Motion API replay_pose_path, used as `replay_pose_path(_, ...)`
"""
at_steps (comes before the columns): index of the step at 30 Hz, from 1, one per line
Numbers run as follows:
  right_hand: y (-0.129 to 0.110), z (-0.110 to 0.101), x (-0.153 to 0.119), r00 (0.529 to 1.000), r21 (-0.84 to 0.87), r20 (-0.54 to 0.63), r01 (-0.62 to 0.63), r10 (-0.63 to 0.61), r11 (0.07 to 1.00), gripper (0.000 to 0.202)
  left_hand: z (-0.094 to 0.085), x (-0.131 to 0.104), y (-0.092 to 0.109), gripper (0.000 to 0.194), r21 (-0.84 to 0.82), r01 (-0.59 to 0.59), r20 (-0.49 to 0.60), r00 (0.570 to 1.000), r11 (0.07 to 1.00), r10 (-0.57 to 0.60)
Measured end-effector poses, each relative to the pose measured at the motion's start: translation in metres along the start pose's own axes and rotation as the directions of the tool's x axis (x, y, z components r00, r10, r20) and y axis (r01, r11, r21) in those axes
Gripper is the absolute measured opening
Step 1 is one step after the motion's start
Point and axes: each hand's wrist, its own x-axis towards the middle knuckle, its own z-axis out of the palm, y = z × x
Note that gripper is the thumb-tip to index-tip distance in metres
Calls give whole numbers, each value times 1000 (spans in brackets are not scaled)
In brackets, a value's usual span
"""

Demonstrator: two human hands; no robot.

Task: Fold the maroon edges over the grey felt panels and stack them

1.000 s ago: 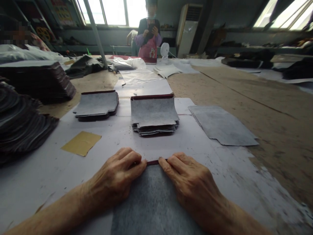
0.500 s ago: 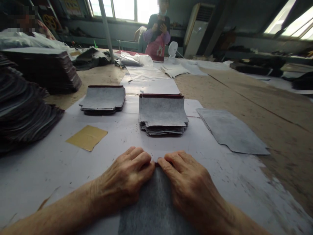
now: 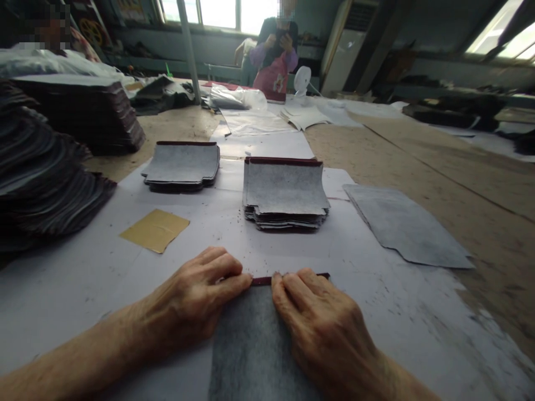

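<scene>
On a bench [image 3: 493,234], a gray sheet [image 3: 251,351] lies at bottom center of the frame; the left hand [image 3: 198,298] and right hand [image 3: 328,320], fingers [image 3: 284,298] bunched and curled, press its maroon edge [image 3: 262,281], though whether they pinch it cannot be told.

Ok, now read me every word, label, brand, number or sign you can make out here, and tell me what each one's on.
No text can be read anywhere.
Wall poster, upper left: yellowish marks, too blurred to read.
Floor-standing air conditioner, at the back: any badge is too small to read.
Maroon-edged grey sheet, in front, and tan paper square: no lettering shows.
</scene>
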Motion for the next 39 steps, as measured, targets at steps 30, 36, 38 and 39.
replay_pose_path(30, -9, 7, 14, 995, 55, -40, 99, -97, 994, 34, -12, -14, -3, 29, -14, 114, -39, 993, 993, -115)
replay_pose_path(36, -7, 11, 15, 995, 92, -57, 89, -84, 992, 32, -10, -16, 0, 29, 111, -7, -26, 1000, 994, 10)
replay_pose_path(38, -7, 11, 15, 995, 99, -40, 92, -88, 991, 33, -9, -14, 0, 29, 139, -47, -26, 998, 989, 51)
replay_pose_path(39, -8, 10, 16, 995, 96, -29, 98, -96, 991, 33, -9, -14, 0, 29, 150, -56, -25, 998, 987, 61)
